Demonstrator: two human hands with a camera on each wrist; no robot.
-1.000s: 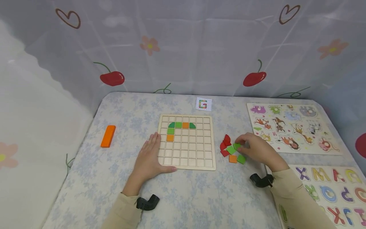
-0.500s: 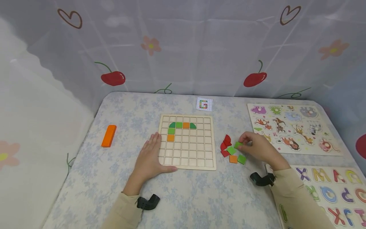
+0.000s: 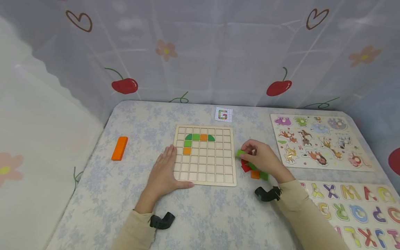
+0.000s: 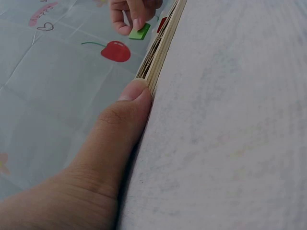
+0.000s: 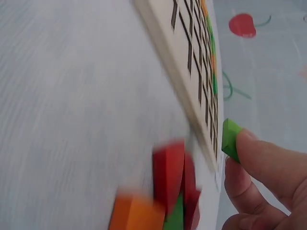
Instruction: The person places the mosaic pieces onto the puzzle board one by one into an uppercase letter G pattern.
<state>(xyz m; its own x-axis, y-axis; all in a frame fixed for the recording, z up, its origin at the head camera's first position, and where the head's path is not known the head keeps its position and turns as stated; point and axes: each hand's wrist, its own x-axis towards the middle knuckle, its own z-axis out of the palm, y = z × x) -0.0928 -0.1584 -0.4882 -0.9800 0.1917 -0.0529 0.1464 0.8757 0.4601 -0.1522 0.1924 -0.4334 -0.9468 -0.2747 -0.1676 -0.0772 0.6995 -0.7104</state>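
My right hand (image 3: 260, 158) pinches a light green square tile (image 3: 240, 153) between thumb and fingertips, just right of the wooden grid board (image 3: 206, 166). In the right wrist view that green tile (image 5: 230, 139) is held above the table. Under the hand lie loose red tiles (image 3: 245, 168), an orange square tile (image 3: 255, 174) and green tiles (image 3: 264, 176), partly hidden. My left hand (image 3: 160, 173) rests flat at the board's left side, its thumb (image 4: 120, 120) along the near edge. Green and orange tiles (image 3: 186, 150) sit in the board's upper left cells, two of them rounded dark green.
A small pattern card (image 3: 223, 114) with a coloured G lies behind the board. An orange block (image 3: 119, 148) is at the left. On the right are an animal peg puzzle (image 3: 312, 163) and a letter puzzle (image 3: 340, 194). A printed curtain (image 3: 200, 62) hangs behind the table.
My right hand has lifted the green tile off the loose pile and carried it left toward the board. The left hand stays in place.
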